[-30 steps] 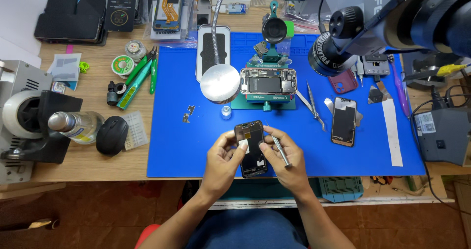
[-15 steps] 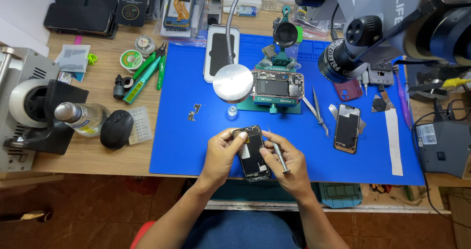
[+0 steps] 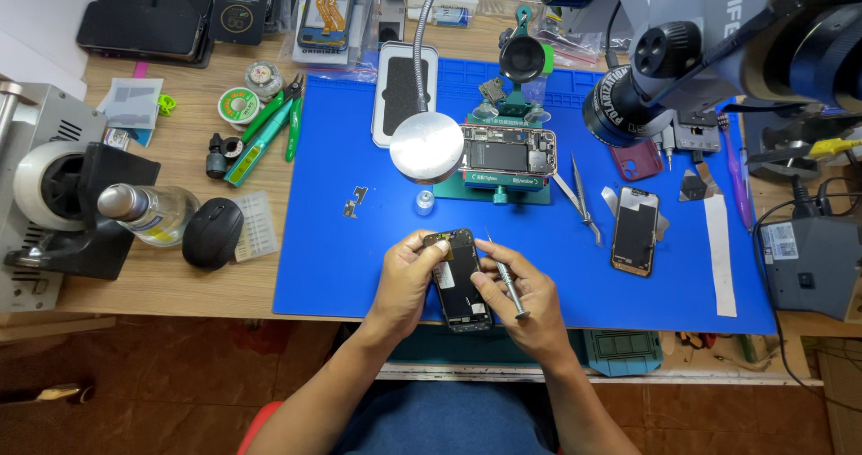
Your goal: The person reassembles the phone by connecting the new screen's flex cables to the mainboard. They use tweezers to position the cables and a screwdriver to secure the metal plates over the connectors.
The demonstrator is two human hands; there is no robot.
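A dark opened phone body lies on the blue work mat near its front edge. My left hand grips the phone's upper left edge with thumb and fingers. My right hand holds a thin silver screwdriver, its tip pointing up beside the phone's right side, while its fingers rest on the phone. Behind them another opened phone sits clamped in a green holder.
A round lamp head on a gooseneck, tweezers, a phone screen, small metal parts and a small vial lie on the mat. A microscope hangs at the right. A bottle and mouse sit left.
The camera view has shifted slightly. Both hands stay on the phone body, which now lies a little more upright and lower toward the mat's front edge.
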